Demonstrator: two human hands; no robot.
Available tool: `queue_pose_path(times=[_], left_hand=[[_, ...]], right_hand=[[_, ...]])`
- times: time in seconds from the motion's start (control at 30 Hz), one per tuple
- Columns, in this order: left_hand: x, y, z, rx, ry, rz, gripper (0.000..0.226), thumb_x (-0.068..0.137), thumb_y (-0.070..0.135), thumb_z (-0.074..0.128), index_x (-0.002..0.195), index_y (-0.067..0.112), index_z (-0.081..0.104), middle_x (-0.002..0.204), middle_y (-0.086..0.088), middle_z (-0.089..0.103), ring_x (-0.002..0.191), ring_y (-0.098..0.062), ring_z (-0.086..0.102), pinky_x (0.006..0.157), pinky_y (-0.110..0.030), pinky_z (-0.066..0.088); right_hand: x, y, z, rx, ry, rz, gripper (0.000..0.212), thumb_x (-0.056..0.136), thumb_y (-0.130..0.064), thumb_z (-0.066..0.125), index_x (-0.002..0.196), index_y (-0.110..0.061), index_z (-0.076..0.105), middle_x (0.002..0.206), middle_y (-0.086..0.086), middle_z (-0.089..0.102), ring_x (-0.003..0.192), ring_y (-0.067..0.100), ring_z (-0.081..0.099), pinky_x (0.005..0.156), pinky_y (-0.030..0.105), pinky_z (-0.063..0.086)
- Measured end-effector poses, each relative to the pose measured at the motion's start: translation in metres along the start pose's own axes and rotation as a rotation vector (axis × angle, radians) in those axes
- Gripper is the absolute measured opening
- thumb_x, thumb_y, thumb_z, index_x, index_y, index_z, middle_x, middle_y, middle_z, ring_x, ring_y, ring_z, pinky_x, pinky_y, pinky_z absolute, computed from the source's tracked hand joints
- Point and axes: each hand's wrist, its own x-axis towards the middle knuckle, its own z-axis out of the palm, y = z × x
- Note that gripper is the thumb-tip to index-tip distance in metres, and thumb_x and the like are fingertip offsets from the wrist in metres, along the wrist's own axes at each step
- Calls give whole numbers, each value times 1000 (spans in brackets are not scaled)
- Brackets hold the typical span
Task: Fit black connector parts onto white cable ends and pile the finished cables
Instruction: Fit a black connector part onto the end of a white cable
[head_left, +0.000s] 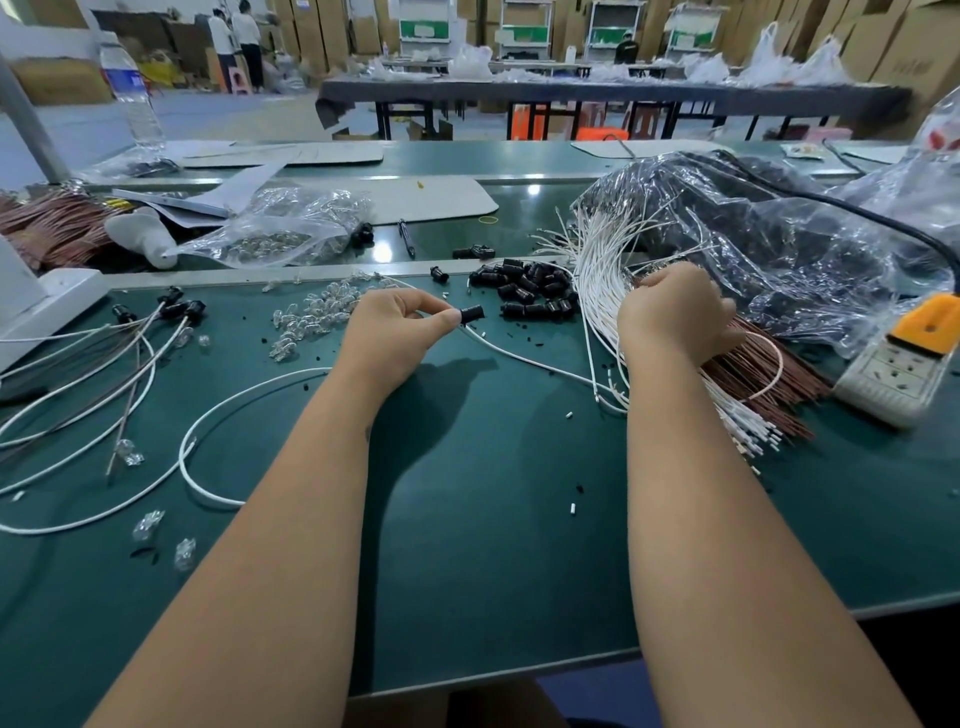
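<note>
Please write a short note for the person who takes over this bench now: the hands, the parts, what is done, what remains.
Left hand pinches a black connector with a white cable running from it.
Right hand grips into the bundle of white cables on the right.
Loose black connectors lie in a heap between the hands, further back.
Done: a few finished cables with black ends are piled on the left.
Left: most of the bundle has no connectors yet.
</note>
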Motion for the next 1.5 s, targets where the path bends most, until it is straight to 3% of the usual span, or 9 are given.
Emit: queue_pose_path(times=[0.2,0.5,0.67,0.73,0.87,0.97,1.03,1.27,1.5], left_hand=[[0,-1,1,-10,6,-1,13,85,29,72,72,28,69,46,10,44,42,-4,33,44,-14,31],[1,2,-2,-237,214,109,11,90,24,67,80,25,68,66,-10,50,58,-15,39,53,-23,34],[7,-1,-3,-313,301,109,10,95,21,60,85,21,62,66,2,49,51,0,39,50,-11,37],[8,-3,-1,-298,311,107,11,97,21,56,87,21,59,69,6,51,50,4,41,50,-10,38],[9,-3,-3,-303,374,88,8,100,21,50,94,17,53,83,-6,53,52,3,46,48,-15,41],[10,-3,-6,-217,490,84,5,100,20,47,100,16,50,100,-13,58,79,-17,52,71,-36,49],[8,0,-6,-246,468,85,4,101,19,45,98,17,48,93,0,60,70,-11,49,63,-26,43],[2,-1,-1,-35,281,117,10,98,21,52,93,12,54,59,-2,51,54,-18,41,49,-25,33],[2,4,0,-29,285,96,11,96,24,54,92,13,54,59,-2,55,53,-18,43,46,-20,32]], right_hand=[[-15,-18,16,43,300,-409,16,91,-11,58,99,-15,71,105,3,57,99,19,39,82,25,26],[-64,-51,30,466,130,-1034,8,92,4,50,92,5,58,87,16,56,79,23,49,72,26,41],[-62,-59,16,858,205,-880,14,98,-3,41,94,6,51,89,22,54,79,21,54,72,17,47],[-64,-64,12,1084,88,-656,9,100,-2,39,94,-6,45,89,19,56,74,26,65,70,32,56],[-54,-65,12,1518,-281,-79,15,101,1,37,91,-9,42,82,14,55,62,23,68,65,32,58],[-50,-60,19,1589,-495,171,10,101,0,37,96,-6,44,77,12,54,57,22,66,61,31,58],[-51,-59,22,1636,-572,259,11,101,0,37,95,-6,44,75,12,54,56,23,65,60,31,58],[-49,-56,28,1663,-679,272,13,101,-2,41,92,-6,48,70,11,56,58,24,65,60,32,59],[-68,-60,39,1113,-946,-122,8,95,-5,56,88,-9,55,69,6,60,52,15,64,51,24,53]])
